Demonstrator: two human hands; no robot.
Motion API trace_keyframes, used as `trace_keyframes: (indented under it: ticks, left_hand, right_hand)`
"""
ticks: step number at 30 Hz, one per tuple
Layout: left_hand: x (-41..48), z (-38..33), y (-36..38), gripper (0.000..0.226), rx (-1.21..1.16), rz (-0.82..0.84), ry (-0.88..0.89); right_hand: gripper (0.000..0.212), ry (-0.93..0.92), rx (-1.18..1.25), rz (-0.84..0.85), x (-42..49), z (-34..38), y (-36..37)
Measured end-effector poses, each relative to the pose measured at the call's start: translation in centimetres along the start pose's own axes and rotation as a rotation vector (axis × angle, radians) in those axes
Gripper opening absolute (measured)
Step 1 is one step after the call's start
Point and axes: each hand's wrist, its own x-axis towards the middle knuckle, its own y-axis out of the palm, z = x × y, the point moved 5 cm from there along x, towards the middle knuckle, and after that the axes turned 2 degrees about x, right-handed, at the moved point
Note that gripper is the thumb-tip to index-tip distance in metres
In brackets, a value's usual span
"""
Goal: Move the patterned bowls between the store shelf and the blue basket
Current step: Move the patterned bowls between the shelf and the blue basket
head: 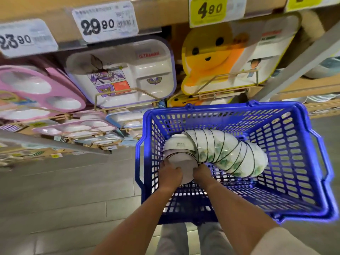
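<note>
A blue plastic basket (303, 162) stands on the floor in front of me. Inside it lies a curved row of several nested white bowls (230, 153) with green leaf patterns and dark rims. At the row's left end, a small stack of bowls (179, 155) sits bottom-up. My left hand (170, 174) grips this stack from the left. My right hand (201, 173) grips it from the right. Both hands are inside the basket near its left wall.
The store shelf (128, 19) above carries price tags and children's divided trays (121, 70), pink trays (36, 92) at the left and a yellow character plate (211, 57). More dishes stand on lower shelves at the right. Grey floor tiles (64, 199) lie to the left of the basket.
</note>
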Motion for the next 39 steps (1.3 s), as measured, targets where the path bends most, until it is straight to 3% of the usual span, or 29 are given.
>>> trace_keyframes:
  ticks: [7, 13, 19, 22, 25, 28, 32, 35, 39]
  left_hand:
    - [-1.8, -1.0, -0.8, 0.063, 0.040, 0.067, -0.071]
    - [-3.7, -2.5, -3.7, 0.053, -0.024, -0.024, 0.005]
    - [-6.0, -4.6, -6.9, 0.052, -0.289, -0.059, 0.221]
    - [-7.2, -6.2, -8.5, 0.060, -0.532, -0.001, 0.257]
    - [-8.8, -8.6, -10.9, 0.058, -0.821, 0.006, 0.328]
    - [-10.1, -11.1, -13.0, 0.072, -1.001, 0.021, 0.378]
    - [-12.2, -14.2, -15.6, 0.061, -1.115, 0.000, 0.435]
    - [-13.8, -16.8, -16.9, 0.062, -1.132, 0.026, 0.450]
    - [-17.8, -20.4, -17.6, 0.051, -1.156, 0.068, 0.507]
  right_hand:
    - [0.031, 0.034, -0.080, 0.230, -1.9, 0.3, -2.1]
    - [0.014, 0.031, -0.062, 0.400, -5.7, 2.4, -5.7]
    - [0.020, 0.043, -0.091, 0.514, -9.2, 5.2, -9.6]
    - [0.036, 0.033, -0.011, 0.599, -11.0, 7.1, -11.9]
    - [0.038, -0.059, 0.056, 0.583, -13.9, 9.6, -14.3]
    - [0.039, -0.198, 0.082, 0.526, -17.0, 11.7, -16.8]
    - [0.031, -0.406, 0.106, 0.258, -20.9, 13.7, -20.2]
    - [0.022, -0.578, 0.321, 0.085, -23.7, 14.3, -22.4]
    - [0.041, -0.843, 0.689, 0.000, -26.8, 14.2, -24.6]
